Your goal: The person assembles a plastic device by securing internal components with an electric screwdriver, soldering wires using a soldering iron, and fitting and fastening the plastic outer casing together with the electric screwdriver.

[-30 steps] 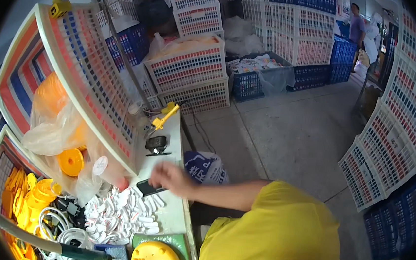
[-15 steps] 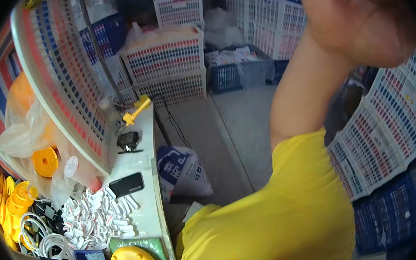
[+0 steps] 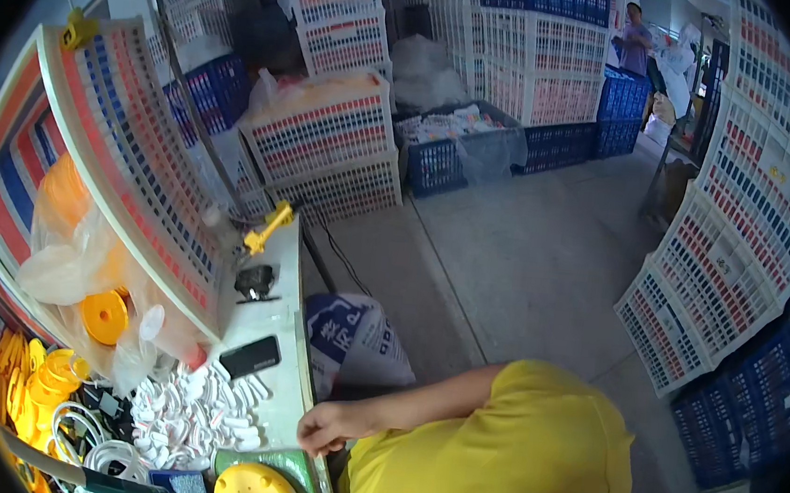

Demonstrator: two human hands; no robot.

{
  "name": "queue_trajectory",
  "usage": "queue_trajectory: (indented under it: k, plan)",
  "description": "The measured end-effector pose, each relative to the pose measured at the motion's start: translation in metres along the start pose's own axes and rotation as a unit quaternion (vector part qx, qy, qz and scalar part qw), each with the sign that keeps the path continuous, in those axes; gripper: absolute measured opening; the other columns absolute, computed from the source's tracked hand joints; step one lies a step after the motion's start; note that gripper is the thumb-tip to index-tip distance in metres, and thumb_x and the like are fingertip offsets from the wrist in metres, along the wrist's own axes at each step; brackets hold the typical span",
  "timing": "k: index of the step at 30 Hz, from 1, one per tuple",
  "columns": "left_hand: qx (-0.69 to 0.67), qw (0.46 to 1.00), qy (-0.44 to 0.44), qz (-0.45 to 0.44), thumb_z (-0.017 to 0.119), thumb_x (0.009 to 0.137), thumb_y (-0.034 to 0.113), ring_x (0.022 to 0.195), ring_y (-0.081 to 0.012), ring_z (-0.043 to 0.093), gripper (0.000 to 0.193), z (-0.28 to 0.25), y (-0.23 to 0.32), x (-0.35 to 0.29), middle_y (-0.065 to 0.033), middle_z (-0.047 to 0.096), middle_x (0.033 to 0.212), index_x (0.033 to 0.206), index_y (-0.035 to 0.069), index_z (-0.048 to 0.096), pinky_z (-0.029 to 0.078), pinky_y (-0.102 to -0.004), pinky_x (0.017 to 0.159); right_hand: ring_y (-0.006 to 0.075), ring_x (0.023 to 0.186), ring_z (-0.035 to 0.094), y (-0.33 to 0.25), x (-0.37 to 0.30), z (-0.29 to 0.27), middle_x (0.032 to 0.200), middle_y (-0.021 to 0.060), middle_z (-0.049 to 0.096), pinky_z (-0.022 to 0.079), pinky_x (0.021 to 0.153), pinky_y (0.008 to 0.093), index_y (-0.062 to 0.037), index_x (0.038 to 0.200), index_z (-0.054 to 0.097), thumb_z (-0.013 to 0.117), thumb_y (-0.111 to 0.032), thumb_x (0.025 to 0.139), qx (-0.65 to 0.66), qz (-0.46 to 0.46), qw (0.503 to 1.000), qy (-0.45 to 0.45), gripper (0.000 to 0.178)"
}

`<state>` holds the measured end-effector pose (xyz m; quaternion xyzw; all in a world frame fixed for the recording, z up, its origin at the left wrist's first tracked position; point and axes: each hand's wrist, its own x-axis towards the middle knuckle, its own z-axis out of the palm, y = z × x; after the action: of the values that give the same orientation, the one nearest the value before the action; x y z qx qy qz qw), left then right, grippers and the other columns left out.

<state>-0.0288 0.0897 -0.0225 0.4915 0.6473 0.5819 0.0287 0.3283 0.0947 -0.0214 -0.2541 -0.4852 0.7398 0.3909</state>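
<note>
My right hand (image 3: 337,427) is at the front edge of the white workbench (image 3: 279,415), its forearm reaching in from the yellow sleeve (image 3: 529,437). Its fingers are curled closed, and whatever they may hold is hidden. Just below it on the bench, a round yellow plastic part (image 3: 259,492) rests on a green mat (image 3: 307,467). Left of the hand lies a heap of small white plastic pieces (image 3: 197,417), with a black phone (image 3: 250,356) behind them. My left hand is out of the picture.
Yellow plastic parts (image 3: 31,384) and white coiled cables (image 3: 113,459) crowd the left. A dark tube (image 3: 125,489) crosses the lower left corner. A printed sack (image 3: 367,347) stands on the floor. Stacked crates (image 3: 727,266) rise at right; a person (image 3: 634,44) stands far back.
My right arm has come down from raised high at the upper right to the bench edge. The view has shifted slightly, and the far person now shows.
</note>
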Motion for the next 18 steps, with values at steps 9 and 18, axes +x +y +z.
queue_trajectory:
  k: [9,18]
  plan:
    - [-0.147,0.984,0.099,0.011,0.058,0.097,0.003,0.087,-0.0209,0.064,0.026,-0.014,-0.044,0.014,-0.0165,0.07,0.117,0.121,-0.005,0.062,0.053,-0.0298,0.074,0.0131,0.089,0.07,-0.064,0.108,0.067,0.098,0.0094,0.076,0.056,0.078,0.0277,0.001,0.108,0.071,0.071,-0.01,0.095,-0.139,-0.017,0.986,-0.093,0.017]
    - [-0.265,0.953,0.084,-0.123,0.059,0.102,0.005,0.084,-0.0141,0.072,0.012,-0.02,0.032,0.006,-0.0139,0.074,0.108,0.113,0.001,0.061,0.048,-0.0201,0.063,0.0146,0.092,0.071,-0.036,0.165,0.049,0.097,0.0086,0.074,0.057,0.085,0.0288,0.003,0.109,0.069,0.069,0.0,0.093,-0.251,-0.03,0.963,-0.098,0.016]
